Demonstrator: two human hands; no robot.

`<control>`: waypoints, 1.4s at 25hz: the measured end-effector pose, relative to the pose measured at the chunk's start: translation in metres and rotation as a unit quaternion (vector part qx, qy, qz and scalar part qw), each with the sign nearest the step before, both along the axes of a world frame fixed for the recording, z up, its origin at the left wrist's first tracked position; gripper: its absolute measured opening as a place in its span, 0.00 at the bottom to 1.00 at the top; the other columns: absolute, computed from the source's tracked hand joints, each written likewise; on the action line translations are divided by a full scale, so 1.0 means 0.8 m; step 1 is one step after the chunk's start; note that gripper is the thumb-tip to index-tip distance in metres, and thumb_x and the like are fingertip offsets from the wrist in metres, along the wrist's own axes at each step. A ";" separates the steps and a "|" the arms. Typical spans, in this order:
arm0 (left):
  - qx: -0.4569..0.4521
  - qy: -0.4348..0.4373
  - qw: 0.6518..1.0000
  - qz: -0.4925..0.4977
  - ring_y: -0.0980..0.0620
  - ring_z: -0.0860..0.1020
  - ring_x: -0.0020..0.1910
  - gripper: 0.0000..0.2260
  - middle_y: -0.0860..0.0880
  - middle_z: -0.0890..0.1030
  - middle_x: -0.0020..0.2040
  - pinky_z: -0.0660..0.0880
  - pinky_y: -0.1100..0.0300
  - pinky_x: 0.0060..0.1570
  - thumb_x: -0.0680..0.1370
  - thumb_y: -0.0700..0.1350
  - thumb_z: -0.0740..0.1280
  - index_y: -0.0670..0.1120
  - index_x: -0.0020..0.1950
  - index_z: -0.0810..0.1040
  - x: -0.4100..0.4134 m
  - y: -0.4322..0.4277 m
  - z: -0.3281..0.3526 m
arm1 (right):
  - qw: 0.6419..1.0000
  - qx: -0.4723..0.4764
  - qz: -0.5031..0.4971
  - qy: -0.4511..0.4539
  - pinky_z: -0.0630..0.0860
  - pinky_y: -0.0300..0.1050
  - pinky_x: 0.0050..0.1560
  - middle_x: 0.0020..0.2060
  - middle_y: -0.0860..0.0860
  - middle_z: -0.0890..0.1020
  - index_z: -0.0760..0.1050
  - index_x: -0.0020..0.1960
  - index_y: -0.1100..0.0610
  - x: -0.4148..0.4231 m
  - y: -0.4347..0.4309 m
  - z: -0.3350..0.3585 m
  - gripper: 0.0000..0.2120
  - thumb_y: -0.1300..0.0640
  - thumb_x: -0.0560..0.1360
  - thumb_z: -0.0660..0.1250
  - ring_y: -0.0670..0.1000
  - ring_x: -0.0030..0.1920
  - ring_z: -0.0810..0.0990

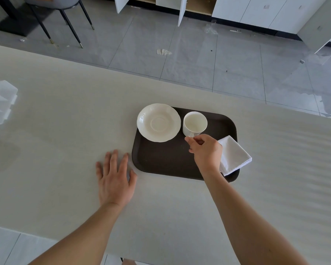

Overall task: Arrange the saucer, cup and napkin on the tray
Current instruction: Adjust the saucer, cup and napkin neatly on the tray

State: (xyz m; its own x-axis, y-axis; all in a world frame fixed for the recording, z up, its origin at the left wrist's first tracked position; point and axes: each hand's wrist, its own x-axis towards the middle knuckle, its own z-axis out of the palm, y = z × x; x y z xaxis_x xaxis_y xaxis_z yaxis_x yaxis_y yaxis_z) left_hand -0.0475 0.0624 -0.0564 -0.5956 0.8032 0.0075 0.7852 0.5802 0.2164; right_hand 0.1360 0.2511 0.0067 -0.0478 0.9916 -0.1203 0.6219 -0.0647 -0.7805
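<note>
Pale desk [65, 111] carrying a dark tray [161, 159]: saucer [158, 122] at its far-left corner (overhanging the rim), cup [195, 123] beside it, folded napkin [234, 154] at right. Right hand [205, 150] pinches the cup handle; left hand [114, 176] lies flat, fingers spread.

Two bare forearms, no sleeves in view. Left hand [115, 180] and right hand [205, 150]: no rings, watch, gloves.

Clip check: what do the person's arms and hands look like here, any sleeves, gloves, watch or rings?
Both forearms are bare as far as the frame shows; no sleeve edge is in view. The left hand and right hand wear no gloves. No watch, bracelet or ring shows on either wrist or on the visible fingers. No markings are visible.
</note>
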 end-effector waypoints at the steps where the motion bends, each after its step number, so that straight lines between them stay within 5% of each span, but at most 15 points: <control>1: -0.001 -0.001 1.000 -0.001 0.38 0.61 0.77 0.25 0.40 0.68 0.76 0.53 0.36 0.76 0.76 0.50 0.58 0.46 0.72 0.72 0.000 0.000 0.001 | 1.000 -0.003 0.000 0.004 0.78 0.37 0.36 0.31 0.42 0.82 0.81 0.40 0.49 -0.001 -0.001 0.000 0.08 0.46 0.72 0.75 0.43 0.30 0.83; 12: 0.013 0.001 1.000 0.000 0.38 0.62 0.77 0.26 0.39 0.68 0.75 0.54 0.36 0.76 0.76 0.51 0.55 0.46 0.72 0.72 -0.001 0.001 -0.004 | 1.000 0.023 0.003 0.000 0.72 0.31 0.33 0.31 0.42 0.83 0.79 0.38 0.46 0.061 0.003 0.014 0.07 0.47 0.73 0.74 0.40 0.31 0.83; 15: 0.017 0.004 1.000 0.000 0.37 0.62 0.77 0.25 0.39 0.68 0.75 0.54 0.36 0.76 0.76 0.51 0.56 0.46 0.71 0.73 -0.001 0.000 -0.006 | 0.994 0.079 -0.018 -0.078 0.76 0.43 0.36 0.32 0.49 0.84 0.81 0.38 0.52 0.120 0.018 0.020 0.06 0.54 0.74 0.71 0.51 0.35 0.83; 19: 0.018 0.006 1.000 0.000 0.38 0.62 0.77 0.26 0.39 0.68 0.75 0.54 0.35 0.76 0.75 0.51 0.56 0.46 0.71 0.73 -0.001 -0.001 -0.007 | 0.975 0.127 -0.057 -0.173 0.71 0.45 0.40 0.43 0.54 0.84 0.83 0.46 0.55 0.175 0.038 0.020 0.05 0.54 0.74 0.71 0.57 0.43 0.82; 23: 0.020 0.007 1.000 0.000 0.38 0.62 0.77 0.26 0.39 0.68 0.75 0.54 0.35 0.76 0.75 0.51 0.56 0.45 0.71 0.73 -0.001 -0.001 -0.007 | 0.963 0.003 0.000 -0.268 0.75 0.52 0.54 0.56 0.56 0.82 0.78 0.63 0.56 0.186 0.053 0.012 0.19 0.47 0.78 0.65 0.60 0.58 0.78; 25: 0.021 0.007 1.000 -0.002 0.37 0.62 0.77 0.26 0.39 0.68 0.75 0.54 0.35 0.76 0.75 0.52 0.56 0.45 0.71 0.73 -0.001 -0.001 -0.007 | 0.958 -0.037 0.029 -0.282 0.74 0.51 0.51 0.55 0.57 0.83 0.78 0.62 0.58 0.184 0.054 0.010 0.18 0.48 0.80 0.63 0.62 0.56 0.78; 29: 0.024 0.006 1.000 0.001 0.37 0.62 0.77 0.25 0.39 0.68 0.75 0.54 0.35 0.75 0.75 0.51 0.56 0.45 0.71 0.73 -0.003 0.000 -0.007 | 0.962 -0.050 0.039 -0.265 0.67 0.47 0.36 0.39 0.58 0.82 0.77 0.41 0.60 0.177 0.053 0.009 0.12 0.53 0.78 0.63 0.60 0.39 0.75; 35: 0.019 0.002 1.000 -0.001 0.37 0.62 0.77 0.25 0.39 0.68 0.75 0.53 0.35 0.76 0.75 0.51 0.57 0.45 0.71 0.73 0.000 -0.001 -0.008 | 0.977 -0.060 0.011 -0.203 0.75 0.47 0.35 0.33 0.52 0.82 0.79 0.41 0.56 0.179 0.053 0.015 0.06 0.54 0.74 0.69 0.57 0.36 0.80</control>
State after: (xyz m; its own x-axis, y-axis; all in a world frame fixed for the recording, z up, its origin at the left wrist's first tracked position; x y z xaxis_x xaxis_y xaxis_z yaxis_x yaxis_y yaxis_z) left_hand -0.0473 0.0614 -0.0627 -0.5938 0.8035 0.0415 0.7875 0.5698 0.2347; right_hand 0.2789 0.2938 0.0190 0.0068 0.9685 -0.2489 0.8812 -0.1235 -0.4563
